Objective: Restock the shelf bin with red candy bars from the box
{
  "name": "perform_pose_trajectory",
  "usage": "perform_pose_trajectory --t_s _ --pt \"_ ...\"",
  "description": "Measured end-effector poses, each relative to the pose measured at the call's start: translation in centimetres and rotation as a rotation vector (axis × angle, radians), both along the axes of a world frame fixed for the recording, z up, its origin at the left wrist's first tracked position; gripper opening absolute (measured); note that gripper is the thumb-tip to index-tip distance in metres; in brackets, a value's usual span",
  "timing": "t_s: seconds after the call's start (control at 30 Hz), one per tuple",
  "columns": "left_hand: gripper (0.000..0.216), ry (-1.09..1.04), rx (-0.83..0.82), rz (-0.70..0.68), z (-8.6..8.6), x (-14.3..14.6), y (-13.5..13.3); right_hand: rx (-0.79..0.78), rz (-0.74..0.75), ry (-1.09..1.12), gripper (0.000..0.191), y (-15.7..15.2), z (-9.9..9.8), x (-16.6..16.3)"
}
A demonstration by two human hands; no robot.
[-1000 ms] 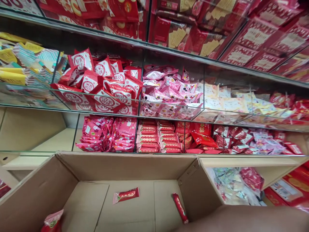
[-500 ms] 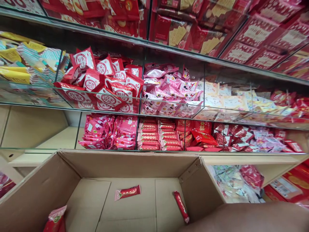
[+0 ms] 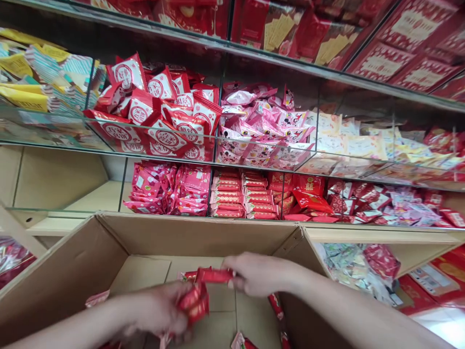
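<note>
Both my hands are over an open cardboard box (image 3: 72, 271). My left hand (image 3: 160, 310) is closed round a bunch of red wrapped snack bars (image 3: 194, 300). My right hand (image 3: 259, 274) pinches the end of one red snack bar (image 3: 214, 275) just above that bunch. The hands are blurred by motion. More red bars (image 3: 276, 306) lie on the box floor, partly hidden by my right arm.
Glass shelves behind the box hold red round-logo packets (image 3: 160, 121), pink packets (image 3: 261, 131), stacked red bars (image 3: 240, 198) and pink bags (image 3: 167, 189). Yellow and striped packets (image 3: 32, 82) sit at the left. A lower shelf at the right holds mixed sweets (image 3: 356, 271).
Both hands have come into view over the box, the left with a bunch of red bars, the right pinching one. The camera has tilted down a little.
</note>
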State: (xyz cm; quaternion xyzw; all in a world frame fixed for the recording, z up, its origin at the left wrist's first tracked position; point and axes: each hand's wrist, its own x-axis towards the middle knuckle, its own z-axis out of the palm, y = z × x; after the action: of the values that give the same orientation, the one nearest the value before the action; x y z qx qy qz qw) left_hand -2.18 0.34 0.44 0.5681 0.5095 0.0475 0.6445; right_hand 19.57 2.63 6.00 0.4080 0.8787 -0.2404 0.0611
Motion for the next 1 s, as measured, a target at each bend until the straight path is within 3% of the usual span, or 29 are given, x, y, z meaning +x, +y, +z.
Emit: perform_pose_trajectory --t_s 0.03,0.13,0.23,0.3,0.43,0.63,0.73,0.8,0.93,1.0 --pt "0.043 -0.022 -0.039 0.091 0.9 0.0 0.7 -0.033 -0.047 0.116 0.02 0.3 0.2 0.7" --pt "0.028 -0.092 0.092 0.337 3.5 -0.1 2.3 -0.252 -0.17 0.396 0.015 1.0 0.3 1.9" --pt "0.017 -0.214 0.236 0.519 4.8 0.0 2.9 -0.424 -0.216 0.549 0.013 1.0 0.5 1.9" --pt "0.024 -0.274 0.287 0.56 5.0 0.2 2.9 -0.48 -0.198 0.61 0.014 0.9 0.8 1.8" --pt "0.026 -0.38 0.322 0.512 5.0 0.9 2.6 -0.534 -0.161 0.649 0.021 0.6 0.9 1.6" --pt "0.023 -0.357 0.366 0.616 5.0 0.8 2.4 -0.545 -0.324 0.771 0.026 0.6 0.1 1.3" --pt "0.023 -0.365 0.351 0.635 5.2 0.7 2.5 -0.473 -0.343 0.815 0.025 0.6 0.1 1.0" --pt "0.023 -0.373 0.331 0.653 5.5 0.8 2.6 -0.34 -0.323 0.803 0.021 0.4 0.3 0.8" --pt "0.023 -0.47 0.206 0.718 6.0 0.9 2.4 0.233 -0.192 0.563 0.016 0.1 0.3 0.9" --pt "0.022 -0.53 0.119 0.74 6.1 1.0 2.2 0.447 -0.116 0.445 0.018 -0.1 0.3 1.1"
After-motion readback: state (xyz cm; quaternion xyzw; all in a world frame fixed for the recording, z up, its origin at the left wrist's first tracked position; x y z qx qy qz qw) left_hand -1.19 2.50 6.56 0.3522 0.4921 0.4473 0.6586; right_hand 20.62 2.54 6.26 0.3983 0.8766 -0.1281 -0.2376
